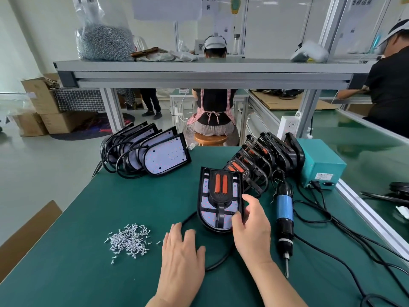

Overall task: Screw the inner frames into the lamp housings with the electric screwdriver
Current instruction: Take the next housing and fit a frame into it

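Now | our right hand gripped the lamp housing by its lower right edge, mid-counter, inner frame seated inside | left hand lay flat, released, just beside it | electric screwdriver lay near on the right, screws heaped left | we judged: seat the frame flush and hold the housing steady before driving.

Your counter has a dull green top that looks smooth and a bit soft. The lamp housing in front of you is black plastic. Its inner frame is black plastic too, with shiny orange strips. The little screws are bright, shiny metal. Your electric screwdriver is black and blue plastic with a metal tip. The cable looks smooth and rubbery.
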A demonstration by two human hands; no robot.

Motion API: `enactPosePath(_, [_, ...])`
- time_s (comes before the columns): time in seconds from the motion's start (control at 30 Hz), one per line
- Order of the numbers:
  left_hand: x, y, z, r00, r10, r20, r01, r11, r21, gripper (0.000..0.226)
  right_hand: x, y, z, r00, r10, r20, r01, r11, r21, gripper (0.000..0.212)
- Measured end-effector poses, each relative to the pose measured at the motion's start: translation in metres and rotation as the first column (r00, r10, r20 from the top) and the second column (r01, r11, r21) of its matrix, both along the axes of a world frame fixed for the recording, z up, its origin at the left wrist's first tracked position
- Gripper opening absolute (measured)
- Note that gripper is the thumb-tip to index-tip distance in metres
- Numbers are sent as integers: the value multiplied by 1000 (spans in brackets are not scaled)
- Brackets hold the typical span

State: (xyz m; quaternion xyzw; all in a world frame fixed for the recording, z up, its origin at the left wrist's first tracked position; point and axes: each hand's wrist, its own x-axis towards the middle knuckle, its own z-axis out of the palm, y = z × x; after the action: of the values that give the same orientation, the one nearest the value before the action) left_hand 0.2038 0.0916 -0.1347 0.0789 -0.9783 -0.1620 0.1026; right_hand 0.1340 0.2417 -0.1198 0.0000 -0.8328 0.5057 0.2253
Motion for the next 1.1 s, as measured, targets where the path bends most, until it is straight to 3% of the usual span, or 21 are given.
enactPosePath(0.1, [-3,2,2,999,38,10,-38,998,-42,51,0,1,5,998,55,-19,-56,997,-54,41])
enactPosePath(0.23, [-11,4,8,998,47,43,-44,998,-49,67,1,6,6,994,103,41,-95,984,-149,55])
enactPosePath(0.33, [-12,6,13,999,48,22,-48,998,30,71,4,7,6,978,200,59,-199,980,-31,72])
enactPosePath(0.53, [-7,5,16,992,123,-1,-112,907,406,82,2,11,10,910,301,286,-364,909,201,77])
enactPosePath(0.73, [-6,-2,17,997,78,0,-70,891,449,82,7,8,12,928,253,275,-336,885,321,79])
enactPosePath(0.83, [-3,-5,21,993,94,-71,-47,865,499,75,10,5,10,951,200,237,-280,883,377,74])
enactPosePath(0.9, [-1,-16,23,974,129,-187,-32,893,448,65,11,4,10,959,170,227,-250,885,393,68])
enactPosePath(0.97, [-3,-34,25,954,152,-258,-77,957,279,45,10,4,10,966,138,219,-221,883,414,64])
enactPosePath(1.03, [-4,-52,31,973,152,-173,-134,985,113,24,11,3,9,973,99,207,-185,873,452,62])
enactPosePath(1.1, [-6,-64,35,995,99,-4,-98,993,59,19,12,2,9,978,70,196,-159,859,486,61])
